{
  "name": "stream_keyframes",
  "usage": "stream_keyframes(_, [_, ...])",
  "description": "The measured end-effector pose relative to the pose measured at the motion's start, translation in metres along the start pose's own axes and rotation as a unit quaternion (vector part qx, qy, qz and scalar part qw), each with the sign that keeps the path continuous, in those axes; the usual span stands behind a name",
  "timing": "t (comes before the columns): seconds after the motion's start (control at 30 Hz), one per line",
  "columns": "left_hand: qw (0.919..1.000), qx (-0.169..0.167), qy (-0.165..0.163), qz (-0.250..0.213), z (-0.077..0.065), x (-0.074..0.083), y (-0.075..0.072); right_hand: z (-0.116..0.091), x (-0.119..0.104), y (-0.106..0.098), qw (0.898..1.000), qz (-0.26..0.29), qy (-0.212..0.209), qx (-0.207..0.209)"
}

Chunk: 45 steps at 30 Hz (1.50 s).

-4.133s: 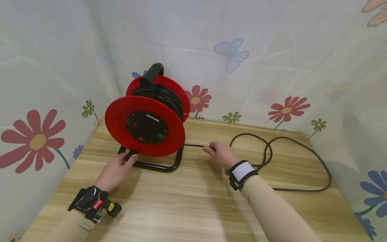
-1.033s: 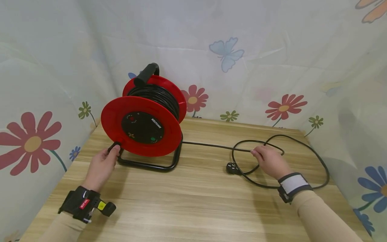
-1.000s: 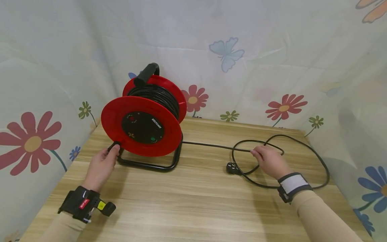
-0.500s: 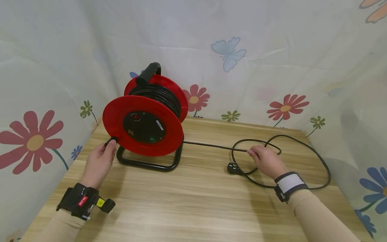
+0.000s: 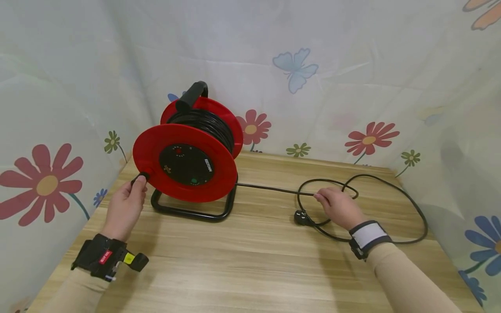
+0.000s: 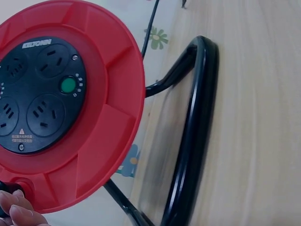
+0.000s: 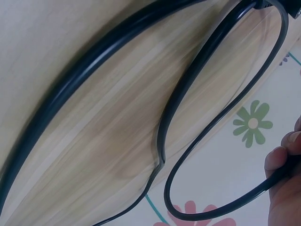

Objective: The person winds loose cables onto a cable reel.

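Observation:
A red cable reel [image 5: 146, 150] with black cable wound between its discs stands on a black tubular frame [image 5: 195, 214], left of centre in the head view. My left hand [image 5: 124, 211] grips the black crank knob [image 5: 143, 175] at the front disc's lower left. In the left wrist view, the fingertips [image 6: 21, 214] curl by that knob. From the reel, black cable [image 5: 270, 188] runs fairly straight to my right hand [image 5: 341, 208], which pinches it between thumb and fingers. The right wrist view shows the cable [image 7: 225, 207] passing into those fingers.
Loose cable loops [image 5: 415, 204] lie on the wooden table [image 5: 242, 269] around and beyond my right hand. A black plug [image 5: 301, 217] rests left of that hand. A floral curtain [image 5: 235, 39] encloses the table's back and sides. The reel's carrying handle [image 5: 192, 96] stands up on top.
My right hand slid right along the cable from near the reel, then drifted slightly back left with it. My left hand turned the knob from the disc's bottom to its lower left, rotating the reel.

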<state>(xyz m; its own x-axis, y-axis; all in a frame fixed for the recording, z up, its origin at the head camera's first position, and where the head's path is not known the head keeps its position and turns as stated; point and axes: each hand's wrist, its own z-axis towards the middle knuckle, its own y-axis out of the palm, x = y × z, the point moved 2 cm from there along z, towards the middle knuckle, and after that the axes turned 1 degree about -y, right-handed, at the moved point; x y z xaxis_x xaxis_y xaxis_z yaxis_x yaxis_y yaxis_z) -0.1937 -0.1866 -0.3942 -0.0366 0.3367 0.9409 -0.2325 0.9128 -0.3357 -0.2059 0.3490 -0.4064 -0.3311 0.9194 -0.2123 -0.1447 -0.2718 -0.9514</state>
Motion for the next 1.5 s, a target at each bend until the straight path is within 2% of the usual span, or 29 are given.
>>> stream_keyframes(0.3, [0.9993,-0.004,0.010,-0.036,0.005,0.008,-0.003,0.005,-0.007,0.007,1.000,0.008,-0.009,-0.002])
stream_keyframes(0.53, [0.9994,0.004,0.012,-0.033,0.005,0.015,-0.006,0.007,-0.013,0.010,1.000,0.009,-0.012,-0.009])
stream_keyframes(0.77, [0.9988,0.010,0.027,-0.040,0.005,0.024,-0.007,0.011,-0.018,0.015,1.000,0.011,-0.017,-0.014])
stream_keyframes(1.27, [0.9977,0.025,0.063,-0.008,0.006,0.043,-0.010,0.021,-0.036,0.027,0.999,0.009,-0.041,-0.010])
stream_keyframes(1.5, [0.9977,0.028,0.062,-0.003,0.007,0.050,-0.010,0.025,-0.044,0.031,0.999,0.010,-0.047,-0.012])
